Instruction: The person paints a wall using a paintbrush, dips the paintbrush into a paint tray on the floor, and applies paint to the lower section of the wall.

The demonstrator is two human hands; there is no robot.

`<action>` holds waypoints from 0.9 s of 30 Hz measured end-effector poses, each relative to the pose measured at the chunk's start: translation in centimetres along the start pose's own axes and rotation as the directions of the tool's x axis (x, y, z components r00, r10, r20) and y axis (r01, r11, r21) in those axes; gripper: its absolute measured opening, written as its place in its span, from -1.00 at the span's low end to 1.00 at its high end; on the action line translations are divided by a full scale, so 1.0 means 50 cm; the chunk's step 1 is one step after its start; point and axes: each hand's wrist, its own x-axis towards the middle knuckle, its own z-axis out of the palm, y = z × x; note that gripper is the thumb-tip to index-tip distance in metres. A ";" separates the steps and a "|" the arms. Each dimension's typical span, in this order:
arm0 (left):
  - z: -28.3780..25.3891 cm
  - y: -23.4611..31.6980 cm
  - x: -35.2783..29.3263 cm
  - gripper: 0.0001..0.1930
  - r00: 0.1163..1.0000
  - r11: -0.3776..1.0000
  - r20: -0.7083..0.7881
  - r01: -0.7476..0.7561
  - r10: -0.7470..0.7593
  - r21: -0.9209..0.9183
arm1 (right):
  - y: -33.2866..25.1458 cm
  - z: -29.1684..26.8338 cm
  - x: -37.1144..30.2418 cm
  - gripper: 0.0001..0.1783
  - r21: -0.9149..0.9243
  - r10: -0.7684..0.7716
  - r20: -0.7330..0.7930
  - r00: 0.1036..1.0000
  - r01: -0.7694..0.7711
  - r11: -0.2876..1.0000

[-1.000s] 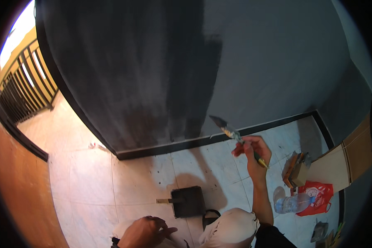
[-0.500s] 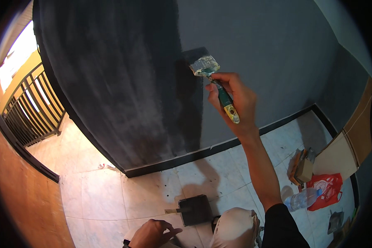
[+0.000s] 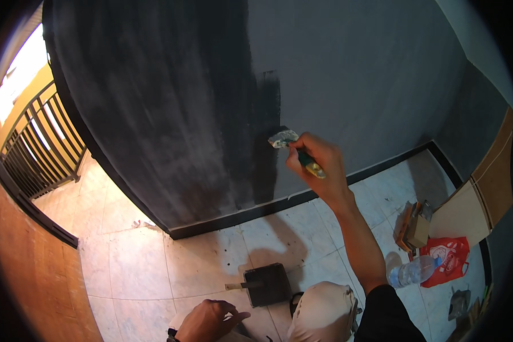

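My right hand (image 3: pixel 319 165) is closed around the green and yellow handle of a paintbrush (image 3: pixel 283 139). Its paint-crusted bristles press on the wall (image 3: pixel 347 85), at the right edge of a darker painted area (image 3: pixel 228 125). A fresh dark stroke runs above the brush. Low in the picture my left hand (image 3: pixel 211 319) hangs by my leg, fingers loosely bent and apart, holding nothing. Just beyond it on the floor sits a square black tray (image 3: pixel 272 293), with a pale-handled tool (image 3: pixel 235 286) lying over its left edge.
A black baseboard (image 3: pixel 233 221) runs along the wall's foot above the tiled floor (image 3: pixel 137 262). To the right lie a clear plastic bottle (image 3: pixel 411 272), a red bag (image 3: pixel 447 259) and a small box (image 3: pixel 418 231). A dark railing (image 3: pixel 45 145) stands outside at left.
My right hand has drawn the paintbrush down the wall, leaving a dark stroke above it. My left hand stays in about the same place.
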 end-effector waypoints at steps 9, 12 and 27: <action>0.007 -0.008 0.009 -0.65 1.000 1.000 -0.019 0.004 -0.005 -0.026 | 0.006 0.008 0.130 -0.82 0.024 -0.162 -0.039 0.986 0.163 0.986; 0.006 -0.010 0.012 -0.65 1.000 1.000 0.021 0.014 -0.014 -0.015 | -0.020 -0.002 0.160 -0.83 0.011 -0.209 -0.092 0.974 0.211 0.977; -0.005 0.015 -0.015 -0.72 1.000 1.000 -0.024 -0.012 0.011 -0.029 | 0.153 0.118 -0.123 -0.79 0.062 -0.127 -0.121 0.984 0.135 0.989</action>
